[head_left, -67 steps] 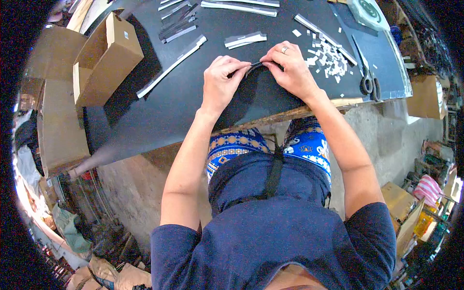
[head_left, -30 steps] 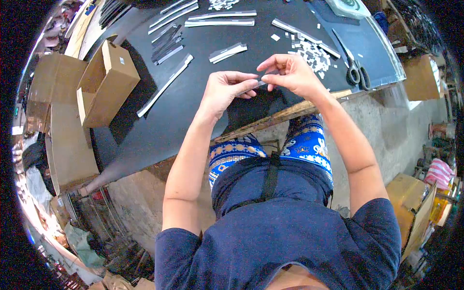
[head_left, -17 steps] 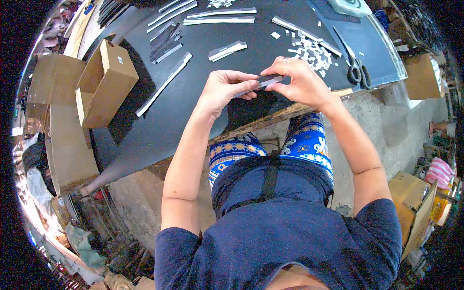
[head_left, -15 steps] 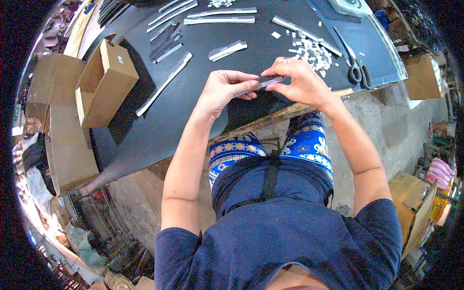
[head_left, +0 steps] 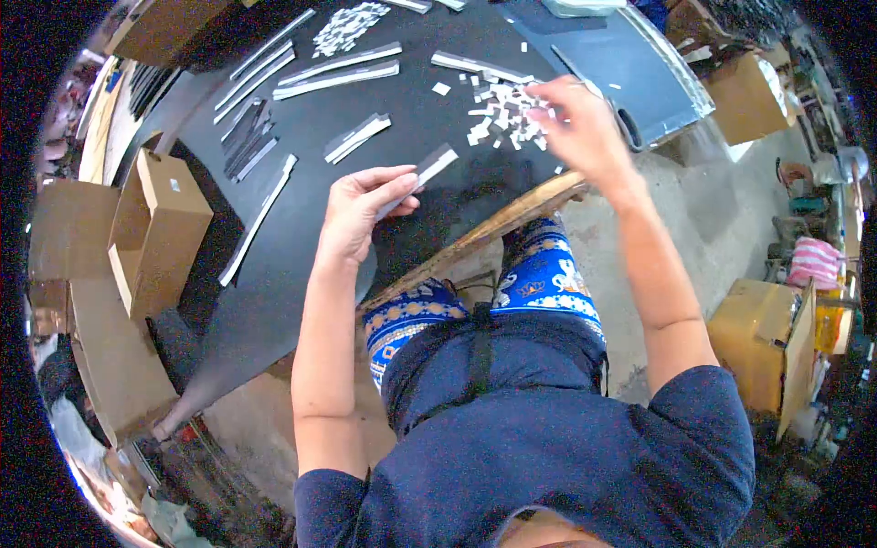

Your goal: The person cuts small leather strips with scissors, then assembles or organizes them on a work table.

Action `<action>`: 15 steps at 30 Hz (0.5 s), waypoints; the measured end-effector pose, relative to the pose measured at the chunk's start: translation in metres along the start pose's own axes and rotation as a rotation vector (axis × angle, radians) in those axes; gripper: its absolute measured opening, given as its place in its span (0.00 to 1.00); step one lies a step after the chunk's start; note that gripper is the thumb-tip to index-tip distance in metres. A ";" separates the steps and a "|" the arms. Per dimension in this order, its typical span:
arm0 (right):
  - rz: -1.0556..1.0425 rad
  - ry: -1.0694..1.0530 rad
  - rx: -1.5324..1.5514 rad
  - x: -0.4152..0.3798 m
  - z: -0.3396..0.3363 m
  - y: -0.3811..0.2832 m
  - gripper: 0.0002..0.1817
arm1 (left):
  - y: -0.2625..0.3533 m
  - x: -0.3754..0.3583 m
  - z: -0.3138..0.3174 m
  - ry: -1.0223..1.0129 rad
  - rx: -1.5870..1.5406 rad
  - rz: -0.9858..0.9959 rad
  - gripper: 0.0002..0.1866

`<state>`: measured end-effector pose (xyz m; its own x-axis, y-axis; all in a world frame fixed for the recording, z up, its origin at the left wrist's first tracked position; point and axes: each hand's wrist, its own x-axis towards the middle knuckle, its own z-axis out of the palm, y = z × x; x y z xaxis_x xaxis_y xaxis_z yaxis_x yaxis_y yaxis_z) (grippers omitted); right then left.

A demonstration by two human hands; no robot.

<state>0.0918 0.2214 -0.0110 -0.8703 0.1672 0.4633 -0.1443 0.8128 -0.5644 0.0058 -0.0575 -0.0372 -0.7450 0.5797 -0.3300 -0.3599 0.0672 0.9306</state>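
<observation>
In my left hand (head_left: 361, 205), a short black-and-white strip (head_left: 437, 165) is pinched between thumb and fingers, its far end pointing up to the right. My right hand (head_left: 585, 128), slightly blurred, is over the right side of a pile of small white pieces (head_left: 498, 114), thumb and forefinger apart. Behind that hand lies a pair of scissors (head_left: 629, 130), partly covered by it. A longer strip (head_left: 480, 67) borders the pile at the back. Some short strips (head_left: 358, 137) lie beyond my left hand.
The dark table (head_left: 301, 228) has a wooden front edge (head_left: 493, 224). An open cardboard box (head_left: 174, 228) stands at left. More long strips (head_left: 338, 73), a bundle of dark strips (head_left: 248, 142) and another pile of white pieces (head_left: 347, 29) lie further back. Cartons (head_left: 758, 333) stand on the floor at right.
My right hand has let go of the strip and moved to the pile of white pieces. My left hand keeps the strip. The view has shifted, showing more of the table's back.
</observation>
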 end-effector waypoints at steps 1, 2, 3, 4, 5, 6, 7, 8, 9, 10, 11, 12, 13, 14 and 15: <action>0.065 0.042 -0.187 0.000 -0.014 0.020 0.14 | 0.001 0.001 0.000 0.035 -0.029 -0.017 0.13; 0.088 0.056 -0.388 -0.004 -0.028 0.042 0.17 | 0.002 0.002 0.000 0.072 -0.058 -0.036 0.13; 0.186 0.016 -0.533 -0.008 -0.043 0.050 0.21 | 0.000 0.005 -0.001 0.061 -0.053 -0.037 0.13; 0.329 -0.055 -0.515 -0.013 -0.053 0.066 0.20 | 0.001 0.007 0.000 0.061 -0.055 -0.035 0.13; 0.364 -0.087 -0.510 -0.018 -0.056 0.081 0.22 | 0.001 0.009 0.002 0.041 -0.050 -0.041 0.14; 0.397 -0.120 -0.505 -0.018 -0.056 0.085 0.25 | 0.001 0.011 0.005 0.024 -0.046 -0.047 0.14; 0.391 -0.121 -0.506 -0.017 -0.058 0.089 0.25 | 0.002 0.013 0.008 0.028 -0.049 -0.044 0.14; 0.425 -0.178 -0.510 -0.014 -0.062 0.085 0.26 | 0.003 0.015 0.012 0.012 -0.046 -0.051 0.14; 0.458 -0.236 -0.512 -0.011 -0.064 0.082 0.27 | 0.004 0.017 0.016 -0.001 -0.041 -0.059 0.14; 0.454 -0.241 -0.508 -0.010 -0.065 0.084 0.27 | 0.004 0.018 0.019 0.006 -0.041 -0.060 0.14; 0.446 -0.252 -0.567 -0.007 -0.067 0.080 0.27 | 0.005 0.019 0.022 -0.011 -0.053 -0.056 0.14; 0.438 -0.262 -0.627 -0.003 -0.068 0.076 0.27 | 0.006 0.021 0.024 -0.028 -0.066 -0.050 0.14; 0.701 -0.393 -0.448 0.005 -0.076 0.072 0.25 | 0.005 0.024 0.023 -0.049 -0.079 -0.044 0.14; 0.696 -0.395 -0.447 0.004 -0.078 0.074 0.25 | 0.008 0.022 0.025 -0.044 -0.080 -0.041 0.14; 0.667 -0.348 -0.387 0.000 -0.083 0.080 0.23 | 0.012 0.020 0.028 -0.033 -0.088 -0.046 0.14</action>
<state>0.1196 0.3326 0.0000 -0.8204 0.5501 -0.1560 0.5674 0.7492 -0.3418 0.0021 -0.0226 -0.0283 -0.7080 0.6044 -0.3652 -0.4423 0.0236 0.8966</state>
